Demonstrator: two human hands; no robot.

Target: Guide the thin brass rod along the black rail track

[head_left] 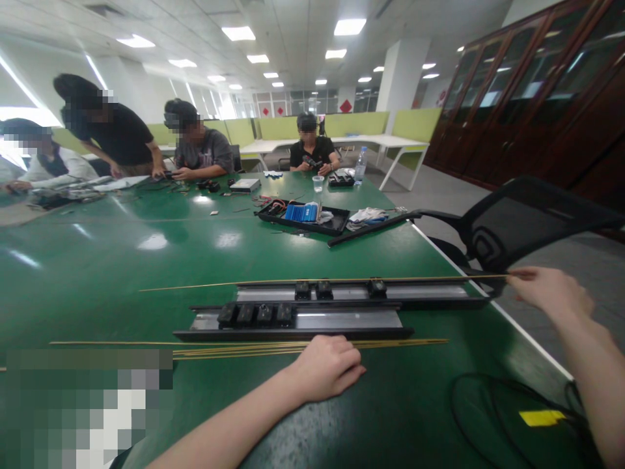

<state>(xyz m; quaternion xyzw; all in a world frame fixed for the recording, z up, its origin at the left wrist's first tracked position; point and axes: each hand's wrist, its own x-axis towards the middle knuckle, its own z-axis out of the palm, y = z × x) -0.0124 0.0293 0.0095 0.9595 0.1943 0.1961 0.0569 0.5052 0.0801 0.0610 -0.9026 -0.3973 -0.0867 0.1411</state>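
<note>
My right hand [554, 293] pinches the right end of a long thin brass-coloured rod [420, 280], which runs leftward along the far edge of a dark rail. That far rail [422, 291] has a silvery channel with three black blocks [324, 289] in it. My left hand [327, 366] lies on the table with its fingers curled together, over a bundle of similar thin rods [234, 352]; whatever its fingers may hold is hidden. Between my hands and the far rail lies a nearer rail [349, 319], with several black blocks [264, 314] grouped toward its left end.
A black tray [336, 228] holds a blue finned part and wires, beside white gloves [368, 217] and a black bar [368, 230]. A mesh chair [522, 221] stands past the right edge. Black cables [488, 397] lie front right. Several people sit or stand across the green table [161, 260].
</note>
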